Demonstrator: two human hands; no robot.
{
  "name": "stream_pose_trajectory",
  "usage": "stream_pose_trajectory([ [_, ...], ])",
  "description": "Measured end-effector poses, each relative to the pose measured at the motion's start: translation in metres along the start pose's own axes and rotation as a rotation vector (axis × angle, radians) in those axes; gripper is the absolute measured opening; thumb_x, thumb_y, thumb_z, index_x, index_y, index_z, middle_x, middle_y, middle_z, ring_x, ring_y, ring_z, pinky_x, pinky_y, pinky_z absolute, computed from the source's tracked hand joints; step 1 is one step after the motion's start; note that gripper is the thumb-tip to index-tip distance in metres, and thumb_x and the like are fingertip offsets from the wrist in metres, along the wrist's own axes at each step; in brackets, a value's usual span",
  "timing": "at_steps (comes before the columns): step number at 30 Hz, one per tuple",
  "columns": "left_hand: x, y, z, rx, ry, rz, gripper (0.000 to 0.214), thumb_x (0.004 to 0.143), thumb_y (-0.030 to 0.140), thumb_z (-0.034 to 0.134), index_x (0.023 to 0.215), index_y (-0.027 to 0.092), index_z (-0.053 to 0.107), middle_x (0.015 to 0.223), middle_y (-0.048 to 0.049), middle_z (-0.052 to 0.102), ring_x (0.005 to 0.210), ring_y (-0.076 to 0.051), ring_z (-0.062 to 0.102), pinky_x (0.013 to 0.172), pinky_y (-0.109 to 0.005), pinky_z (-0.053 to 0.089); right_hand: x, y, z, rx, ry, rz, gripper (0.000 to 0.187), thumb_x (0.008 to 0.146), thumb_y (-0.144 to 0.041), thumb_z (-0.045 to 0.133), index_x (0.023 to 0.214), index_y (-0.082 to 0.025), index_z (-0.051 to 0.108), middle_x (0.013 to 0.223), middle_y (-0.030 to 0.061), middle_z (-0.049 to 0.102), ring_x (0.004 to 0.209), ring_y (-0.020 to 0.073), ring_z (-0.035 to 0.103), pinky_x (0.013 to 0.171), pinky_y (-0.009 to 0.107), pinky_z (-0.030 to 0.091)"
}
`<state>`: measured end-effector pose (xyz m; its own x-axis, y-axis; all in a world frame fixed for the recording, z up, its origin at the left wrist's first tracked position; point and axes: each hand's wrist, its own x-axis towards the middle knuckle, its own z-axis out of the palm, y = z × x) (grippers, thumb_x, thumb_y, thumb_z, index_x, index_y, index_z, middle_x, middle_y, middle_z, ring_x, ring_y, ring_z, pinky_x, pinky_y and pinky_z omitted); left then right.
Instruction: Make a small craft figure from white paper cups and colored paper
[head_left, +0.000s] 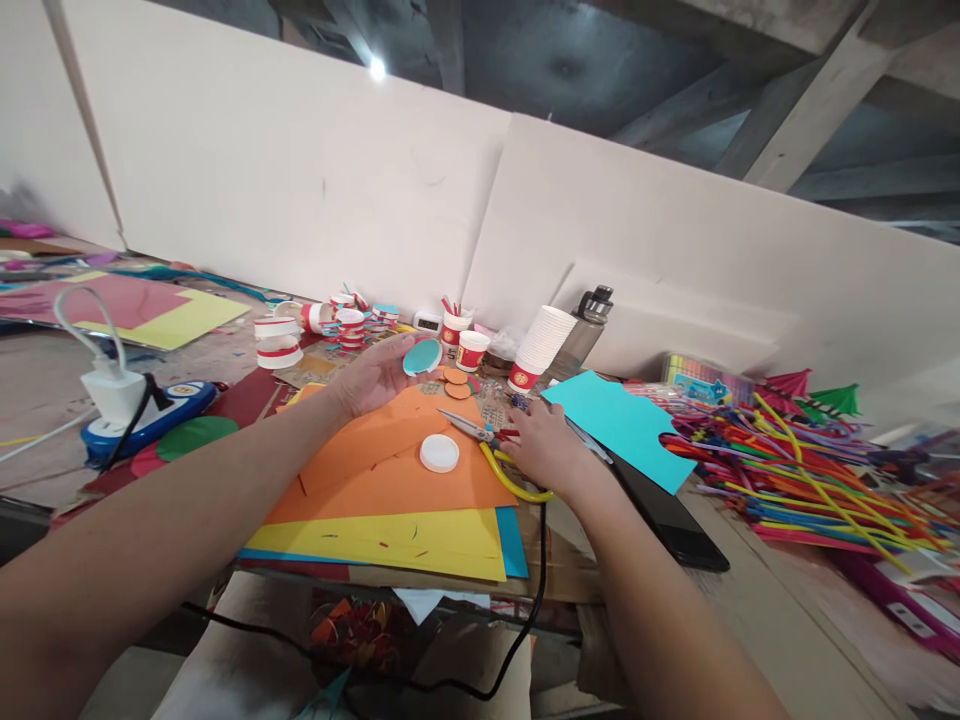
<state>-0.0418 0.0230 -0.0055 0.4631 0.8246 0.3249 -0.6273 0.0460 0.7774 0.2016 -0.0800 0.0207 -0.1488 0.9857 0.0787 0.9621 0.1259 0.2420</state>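
Note:
My left hand (379,375) holds a short white cup base with a light blue paper disc (422,357) on its face, tilted toward me. My right hand (551,445) reaches over the right edge of the orange paper, its fingers curled down. What is under its fingers is mostly hidden. Scissors (466,424) lie beside those fingers, blades pointing left. A yellow curved strip (517,485) runs below the hand. Between my hands, a white round cup base (439,453) rests on the orange paper (360,470). Small orange paper discs (455,383) lie behind it.
A stack of paper cups (544,345) and a bottle (585,330) stand at the back. Blue paper (622,420) overlaps a black flat device (675,520). Colourful pipe cleaners (817,470) heap at right. A power strip (150,415) sits left. A black cable (536,590) hangs over the front edge.

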Motion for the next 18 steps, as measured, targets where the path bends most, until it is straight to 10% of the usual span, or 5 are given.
stream_pose_trajectory([
  [10,0.002,-0.001,0.000,-0.056,0.027,-0.049,0.032,0.094,0.039,0.057,0.106,0.012,0.071,0.118,-0.0170,0.072,0.118,-0.031,0.065,0.101,-0.051,0.053,-0.010,-0.008,0.002,0.192,-0.150,0.061,0.043,0.083,-0.014,0.059,0.126,-0.016,0.059,0.107,0.0176,0.073,0.093,0.0304,0.070,0.068,0.032,0.047],
  [18,0.000,0.002,0.001,-0.032,-0.008,0.065,0.031,0.089,0.038,0.066,0.112,0.017,0.071,0.114,-0.0111,0.074,0.117,-0.029,0.065,0.103,-0.047,0.051,-0.008,0.009,0.000,0.763,0.356,-0.028,0.046,0.084,-0.020,0.054,0.130,-0.022,0.057,0.103,0.0077,0.072,0.087,0.0212,0.066,0.075,0.030,0.048],
])
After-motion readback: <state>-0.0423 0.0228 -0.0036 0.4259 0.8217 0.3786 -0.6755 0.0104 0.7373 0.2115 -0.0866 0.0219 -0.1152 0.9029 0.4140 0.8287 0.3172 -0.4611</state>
